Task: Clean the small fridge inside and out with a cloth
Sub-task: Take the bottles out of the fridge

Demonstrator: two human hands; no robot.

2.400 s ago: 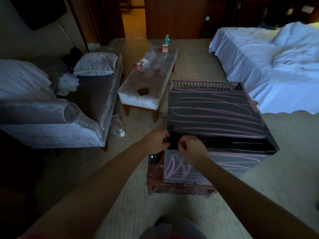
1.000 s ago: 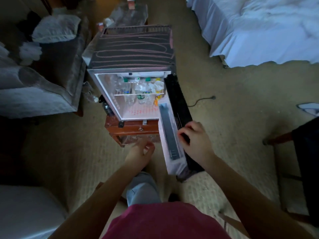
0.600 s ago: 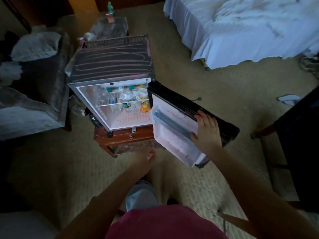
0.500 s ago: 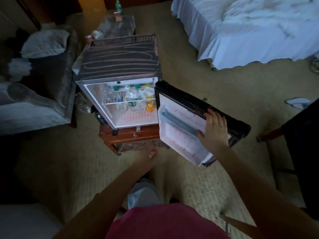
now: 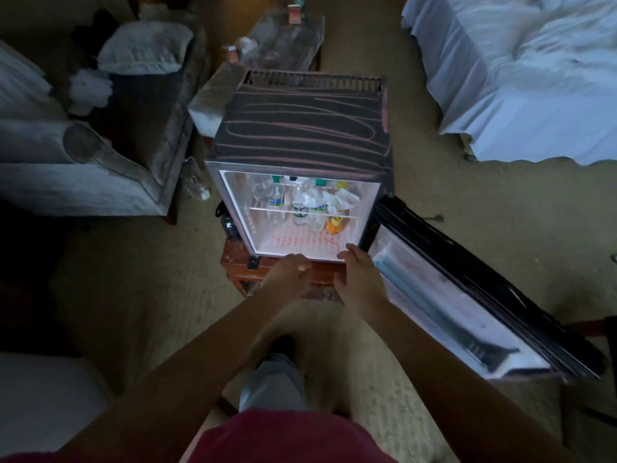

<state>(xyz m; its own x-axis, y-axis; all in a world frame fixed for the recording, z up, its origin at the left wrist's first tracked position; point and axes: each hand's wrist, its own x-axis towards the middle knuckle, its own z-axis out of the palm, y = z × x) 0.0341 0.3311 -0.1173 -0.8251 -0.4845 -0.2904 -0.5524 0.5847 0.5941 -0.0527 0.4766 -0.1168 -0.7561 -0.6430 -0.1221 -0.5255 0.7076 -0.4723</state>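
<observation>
Left hand (image 5: 288, 274) and right hand (image 5: 359, 279) reach side by side, arms outstretched, at the lower front edge of the mini fridge (image 5: 300, 135). Both are loosely curled and hold nothing. Its door (image 5: 467, 295) stands wide open.

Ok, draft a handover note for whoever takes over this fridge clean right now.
Left hand and right hand: both empty, fingers relaxed, at the lower front edge of the fridge.
It sits on a low wooden stand, door wide open to the right, bottles on the shelf inside.
Done: door opened.
Left: get a cloth, none in hand; wipe inside and out, pink marks on top.
</observation>
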